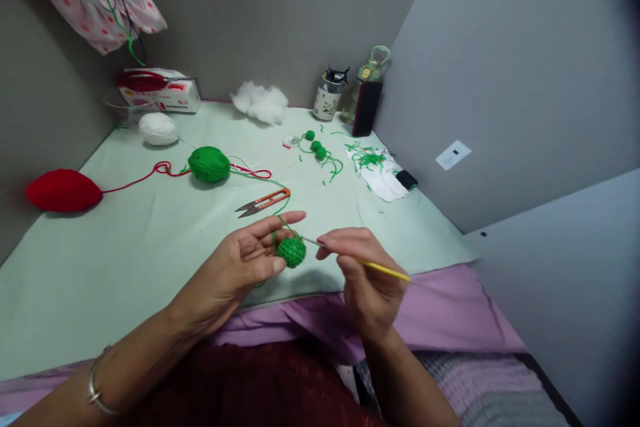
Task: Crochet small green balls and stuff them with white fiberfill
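My left hand (245, 261) pinches a small green crocheted ball (291, 251) between thumb and fingers, with green yarn looped over the forefinger. My right hand (361, 275) is closed round a crochet hook with a yellow handle (383, 269), its metal tip stuck into the ball. The green strand runs back across the table to a green yarn ball (209, 164).
Orange thread snips (263, 202) lie just beyond my hands. A red yarn ball (63, 190) and a white one (158, 129) sit at the left. Small green crocheted pieces (316, 145), yarn scraps on white paper (377, 170), white stuffing (260, 103), a jar (327, 98) and a bottle (367, 99) stand at the back. A tissue box (163, 95) is back left.
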Tool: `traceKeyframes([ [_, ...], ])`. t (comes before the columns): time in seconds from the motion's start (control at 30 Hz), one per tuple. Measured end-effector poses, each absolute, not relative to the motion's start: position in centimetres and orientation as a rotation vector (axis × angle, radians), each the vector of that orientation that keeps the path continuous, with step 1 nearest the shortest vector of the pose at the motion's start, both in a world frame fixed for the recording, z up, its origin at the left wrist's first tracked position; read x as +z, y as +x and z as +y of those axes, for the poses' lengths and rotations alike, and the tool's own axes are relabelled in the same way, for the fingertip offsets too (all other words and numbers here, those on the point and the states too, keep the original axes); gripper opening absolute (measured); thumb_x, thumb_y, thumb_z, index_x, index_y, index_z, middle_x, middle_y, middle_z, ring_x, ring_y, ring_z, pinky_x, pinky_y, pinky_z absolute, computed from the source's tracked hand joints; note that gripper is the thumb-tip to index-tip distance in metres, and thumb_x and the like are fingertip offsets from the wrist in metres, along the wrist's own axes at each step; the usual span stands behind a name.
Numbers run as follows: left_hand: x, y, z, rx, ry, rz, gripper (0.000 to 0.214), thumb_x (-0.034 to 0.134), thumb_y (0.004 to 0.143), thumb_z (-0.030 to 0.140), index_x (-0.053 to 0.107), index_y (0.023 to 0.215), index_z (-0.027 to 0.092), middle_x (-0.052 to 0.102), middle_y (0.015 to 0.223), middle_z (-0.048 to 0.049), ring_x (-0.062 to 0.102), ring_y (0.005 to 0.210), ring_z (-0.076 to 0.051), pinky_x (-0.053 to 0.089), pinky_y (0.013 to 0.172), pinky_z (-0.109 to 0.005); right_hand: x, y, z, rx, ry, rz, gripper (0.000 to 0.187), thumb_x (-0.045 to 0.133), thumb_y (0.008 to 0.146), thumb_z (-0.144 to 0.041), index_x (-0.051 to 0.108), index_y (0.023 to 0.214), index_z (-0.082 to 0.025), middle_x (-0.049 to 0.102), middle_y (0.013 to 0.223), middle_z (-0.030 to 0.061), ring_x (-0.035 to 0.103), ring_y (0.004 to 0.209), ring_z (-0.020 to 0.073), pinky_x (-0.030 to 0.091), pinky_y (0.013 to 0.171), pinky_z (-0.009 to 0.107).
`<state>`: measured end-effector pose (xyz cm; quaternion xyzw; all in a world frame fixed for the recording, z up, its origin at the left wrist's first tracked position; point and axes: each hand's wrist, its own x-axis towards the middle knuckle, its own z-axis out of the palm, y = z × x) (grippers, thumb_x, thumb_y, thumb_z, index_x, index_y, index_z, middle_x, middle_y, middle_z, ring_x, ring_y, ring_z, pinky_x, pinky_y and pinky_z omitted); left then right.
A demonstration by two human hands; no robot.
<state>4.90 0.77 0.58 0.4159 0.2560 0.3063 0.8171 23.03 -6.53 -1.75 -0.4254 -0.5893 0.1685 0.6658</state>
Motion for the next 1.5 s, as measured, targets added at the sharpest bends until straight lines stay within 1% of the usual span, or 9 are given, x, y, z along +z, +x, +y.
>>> traceKeyframes([
  [0.23,0.5,4.6,1.2,0.609,0.942,0.546,0.046,0.086,0.078,0.024,0.080,0.124,0.024,0.071,0.102,-0.0052,0.062,0.094,-0.017,0.050,0.086,-0.026,-1.2,24.2,-6.0,0.793,-0.812,-1.058,0.015,0.067,0.097,-0.026,0.082,0.096,-0.025,0.074,0.081,0.0023,0.067,0.066,0.0134,0.057,0.061,0.028],
  [0.3,0.5,4.6,1.1,0.601,0.997,0.543,0.047,0.086,0.079,0.022,0.079,0.125,0.028,0.070,0.100,-0.0026,0.063,0.092,-0.016,0.051,0.084,-0.025,-1.1,24.0,-5.8,0.852,-0.780,-1.061,0.015,0.067,0.097,-0.029,0.082,0.094,-0.025,0.073,0.080,0.0020,0.065,0.063,0.0132,0.056,0.058,0.028],
  [0.4,0.5,4.7,0.8,0.584,1.102,0.579,0.055,0.086,0.079,0.018,0.075,0.129,0.037,0.070,0.104,0.0031,0.066,0.103,-0.016,0.052,0.093,-0.026,-1.0,23.4,-5.7,0.733,-0.876,-1.221,0.016,0.067,0.097,-0.026,0.082,0.098,-0.029,0.077,0.093,0.0038,0.070,0.079,0.0176,0.059,0.071,0.033],
  [0.5,0.6,4.7,0.7,0.628,1.247,0.634,0.059,0.086,0.079,0.018,0.072,0.134,0.033,0.073,0.106,0.0012,0.066,0.112,-0.021,0.049,0.108,-0.035,-1.2,23.1,-5.6,0.599,-0.938,-1.353,0.018,0.066,0.098,-0.024,0.082,0.103,-0.032,0.080,0.100,0.0039,0.073,0.094,0.0210,0.060,0.081,0.038],
  [0.63,1.0,4.6,0.9,0.702,1.429,0.686,0.056,0.084,0.080,0.021,0.072,0.134,0.024,0.075,0.102,-0.0043,0.069,0.107,-0.024,0.046,0.113,-0.043,-1.8,23.3,-5.3,0.733,-0.871,-1.219,0.014,0.067,0.098,-0.032,0.081,0.100,-0.029,0.080,0.091,0.0027,0.070,0.077,0.0166,0.059,0.072,0.034],
  [0.73,1.3,4.5,1.0,0.677,1.480,0.675,0.055,0.082,0.083,0.022,0.070,0.137,0.023,0.077,0.105,-0.0055,0.070,0.107,-0.024,0.050,0.109,-0.040,-2.0,23.7,-5.0,0.891,-0.839,-1.124,0.016,0.068,0.097,-0.036,0.080,0.097,-0.025,0.079,0.086,0.0026,0.070,0.071,0.0151,0.059,0.069,0.032],
  [0.93,1.6,4.3,1.1,0.658,1.541,0.672,0.052,0.080,0.083,0.019,0.071,0.135,0.021,0.075,0.100,-0.0037,0.070,0.096,-0.019,0.057,0.095,-0.031,-1.1,24.6,-5.0,1.050,-0.821,-1.113,0.019,0.064,0.100,-0.036,0.076,0.098,-0.022,0.081,0.087,0.0039,0.075,0.074,0.0152,0.063,0.073,0.031],
  [1.3,2.1,4.4,1.8,0.707,1.691,0.652,0.049,0.080,0.084,0.019,0.074,0.132,0.023,0.076,0.097,-0.0043,0.072,0.092,-0.020,0.061,0.092,-0.032,-0.2,25.0,-5.0,0.920,-0.862,-1.307,0.019,0.060,0.102,-0.035,0.076,0.100,-0.023,0.079,0.094,0.0038,0.073,0.077,0.0154,0.062,0.074,0.033],
  [1.5,1.8,4.4,2.2,0.738,1.802,0.651,0.040,0.079,0.085,0.020,0.078,0.124,0.025,0.077,0.099,-0.0048,0.072,0.092,-0.021,0.059,0.092,-0.034,0.6,25.1,-5.4,0.725,-0.938,-1.545,0.021,0.053,0.105,-0.023,0.074,0.108,-0.024,0.077,0.097,0.0039,0.073,0.087,0.0161,0.061,0.080,0.034],
])
